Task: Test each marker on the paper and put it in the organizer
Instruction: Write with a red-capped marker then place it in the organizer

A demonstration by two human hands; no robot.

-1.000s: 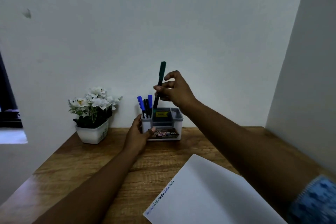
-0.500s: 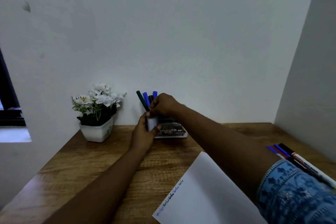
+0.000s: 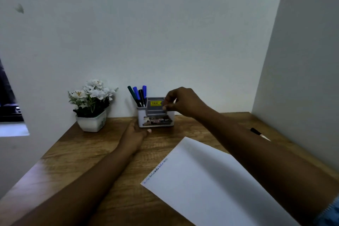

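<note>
From the head camera, the organizer (image 3: 156, 115) stands at the back edge of the bench (image 3: 91, 161), against the wall and just beside a small flower pot (image 3: 91, 121). Four markers (image 3: 138, 95) stand together in its left compartment, leaning a little, caps up. One more marker (image 3: 259, 134) lies near the right edge of the bench, half hidden behind the forearm. The paper (image 3: 211, 185) lies at the front right, with a row of test scribbles along its near edge.

The right hand (image 3: 185, 102) hovers at the organizer's right rim, its grip loosely curled and pinching nothing that I can see. The left hand (image 3: 134, 134) rests on the bench just in front of the organizer, fingers relaxed and empty, apparently not touching it.

A marker like these looks light, stiff and smooth, so I would take the lying one by the middle of its barrel with thumb and two fingers. The organizer seems light plastic that may slide or tip, so steadying its front wall while dropping one in seems wise.
</note>
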